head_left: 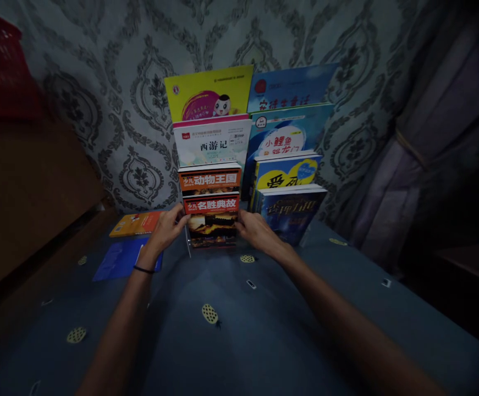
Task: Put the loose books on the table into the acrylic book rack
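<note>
Eight books or so already stand in two stepped columns on the worktop [173,341]. The 名胜典故 book [213,228] is upright at the front of the left column, ahead of the 动物王国 book [212,179], and looks nearly settled. A dark blue book [291,214] fronts the right column. An orange book [132,224] and a blue flat item [119,259] lie outside, unstacked. Both forearms reach forward, converging; the left hand [167,228] and right hand [256,228] pinch the 名胜典故 book's opposite edges, fingers curled.
</note>
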A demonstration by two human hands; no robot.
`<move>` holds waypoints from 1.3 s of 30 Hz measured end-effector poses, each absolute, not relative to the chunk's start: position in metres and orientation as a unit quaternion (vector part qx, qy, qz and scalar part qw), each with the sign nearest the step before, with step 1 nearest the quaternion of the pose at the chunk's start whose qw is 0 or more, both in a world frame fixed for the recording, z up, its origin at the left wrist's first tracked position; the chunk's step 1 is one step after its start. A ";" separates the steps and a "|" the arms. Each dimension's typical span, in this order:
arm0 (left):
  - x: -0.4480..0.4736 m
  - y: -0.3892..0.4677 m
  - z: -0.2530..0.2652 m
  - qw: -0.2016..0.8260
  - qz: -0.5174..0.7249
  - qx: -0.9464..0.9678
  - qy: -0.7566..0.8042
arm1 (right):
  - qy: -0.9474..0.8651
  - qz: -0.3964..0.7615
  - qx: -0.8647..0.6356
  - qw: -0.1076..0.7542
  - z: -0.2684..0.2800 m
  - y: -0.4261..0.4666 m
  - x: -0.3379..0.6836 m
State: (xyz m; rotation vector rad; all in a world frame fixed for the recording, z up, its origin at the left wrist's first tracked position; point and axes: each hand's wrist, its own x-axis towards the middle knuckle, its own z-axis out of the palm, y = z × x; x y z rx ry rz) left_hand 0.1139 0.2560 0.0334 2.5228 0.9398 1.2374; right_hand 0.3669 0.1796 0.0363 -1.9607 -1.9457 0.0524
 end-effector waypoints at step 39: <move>0.043 0.266 0.029 0.046 0.412 0.739 0.531 | -0.715 0.267 -0.516 0.389 0.047 0.166 0.349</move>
